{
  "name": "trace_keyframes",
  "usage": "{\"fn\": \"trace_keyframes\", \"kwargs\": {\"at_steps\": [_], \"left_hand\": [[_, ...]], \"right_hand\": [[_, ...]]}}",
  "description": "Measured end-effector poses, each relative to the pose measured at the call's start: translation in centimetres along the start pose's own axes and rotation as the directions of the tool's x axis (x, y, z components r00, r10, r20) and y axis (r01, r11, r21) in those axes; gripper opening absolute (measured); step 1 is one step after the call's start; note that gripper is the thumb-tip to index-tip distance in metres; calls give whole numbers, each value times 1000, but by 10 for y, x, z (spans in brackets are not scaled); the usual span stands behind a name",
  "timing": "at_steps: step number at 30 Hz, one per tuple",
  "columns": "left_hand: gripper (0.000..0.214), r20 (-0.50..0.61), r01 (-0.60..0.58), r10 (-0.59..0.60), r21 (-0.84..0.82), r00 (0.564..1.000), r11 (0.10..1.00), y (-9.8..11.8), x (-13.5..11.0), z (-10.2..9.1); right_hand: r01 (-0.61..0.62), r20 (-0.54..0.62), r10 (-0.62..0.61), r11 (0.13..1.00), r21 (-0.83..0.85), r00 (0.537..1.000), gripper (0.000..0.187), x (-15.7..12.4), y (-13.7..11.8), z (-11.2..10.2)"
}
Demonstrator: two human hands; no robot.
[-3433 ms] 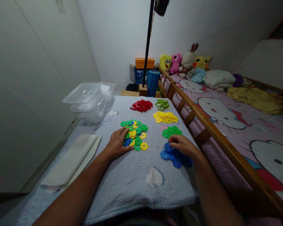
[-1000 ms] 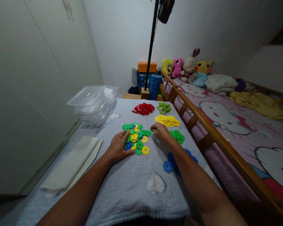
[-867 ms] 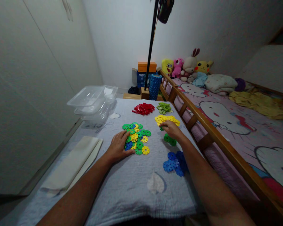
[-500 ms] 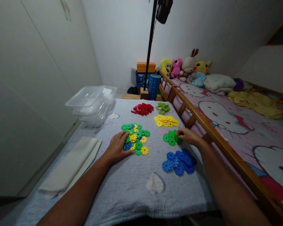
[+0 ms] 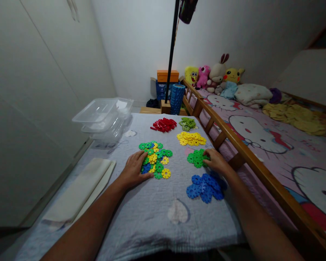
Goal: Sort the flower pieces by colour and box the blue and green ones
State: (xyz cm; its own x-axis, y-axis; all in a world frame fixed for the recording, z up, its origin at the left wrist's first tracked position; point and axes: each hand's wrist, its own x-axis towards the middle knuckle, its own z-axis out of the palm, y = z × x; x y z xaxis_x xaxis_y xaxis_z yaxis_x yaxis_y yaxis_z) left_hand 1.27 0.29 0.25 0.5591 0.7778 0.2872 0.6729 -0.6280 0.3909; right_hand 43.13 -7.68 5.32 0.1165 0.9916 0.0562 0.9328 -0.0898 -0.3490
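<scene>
My left hand (image 5: 136, 169) lies with fingers spread against the left side of a mixed pile of green, yellow and blue notched plastic discs (image 5: 159, 158). At the right, my right hand (image 5: 215, 159) touches the edge of a pile of green discs (image 5: 197, 158). Its thumb and fingers are apart, and no disc shows between them. Nearer to me is a pile of blue discs (image 5: 205, 187). Beyond the green pile lie yellow discs (image 5: 191, 138), light green pieces (image 5: 187, 123) and red pieces (image 5: 164, 125).
Clear plastic containers (image 5: 100, 117) are stacked at the table's left back. A folded cream cloth (image 5: 80, 192) lies along the left side. A wooden bed rail (image 5: 228, 136) runs close by the table's right edge. A black pole (image 5: 171, 54) stands behind the table.
My right hand's fingers have opened at the green pile and come apart from a pinch. The left hand stays at the mixed pile. The view has shifted slightly.
</scene>
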Motion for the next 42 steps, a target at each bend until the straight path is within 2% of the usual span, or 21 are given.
{"fn": "trace_keyframes", "kwargs": {"at_steps": [5, 10, 19, 28, 32, 36, 38, 42], "left_hand": [[90, -4, -17, 17, 7, 1000, 1000, -3, -1, 2], [90, -5, -12, 12, -1, 1000, 1000, -3, -1, 2], [91, -10, -9, 9, 2, 1000, 1000, -2, 0, 3], [84, -36, 18, -19, -7, 999, 1000, -1, 0, 4], [85, -45, 16, -16, -2, 999, 1000, -1, 1, 4], [87, -39, 30, -29, 14, 999, 999, 0, 1, 4], [88, -42, 36, -35, 21, 998, 999, 0, 0, 3], [89, -42, 33, -32, 18, 999, 999, 0, 0, 3]], "right_hand": [[-59, 7, 59, 997, -55, 998, 39, -14, -15, 4], [-92, 4, 93, 993, -71, 996, 32, -11, -29, 13], [-73, -42, 69, 994, -78, 997, 25, -5, -28, 18], [-64, -110, 54, 994, -89, 992, 13, -7, -40, 17], [19, -81, -28, 993, -112, 996, 5, 4, -60, 14], [163, 86, -157, 984, -68, 984, 4, 26, -99, 18], [241, 140, -235, 970, -29, 962, 13, 38, -118, 25], [330, 149, -324, 944, -15, 934, 43, 56, -138, 44]]}}
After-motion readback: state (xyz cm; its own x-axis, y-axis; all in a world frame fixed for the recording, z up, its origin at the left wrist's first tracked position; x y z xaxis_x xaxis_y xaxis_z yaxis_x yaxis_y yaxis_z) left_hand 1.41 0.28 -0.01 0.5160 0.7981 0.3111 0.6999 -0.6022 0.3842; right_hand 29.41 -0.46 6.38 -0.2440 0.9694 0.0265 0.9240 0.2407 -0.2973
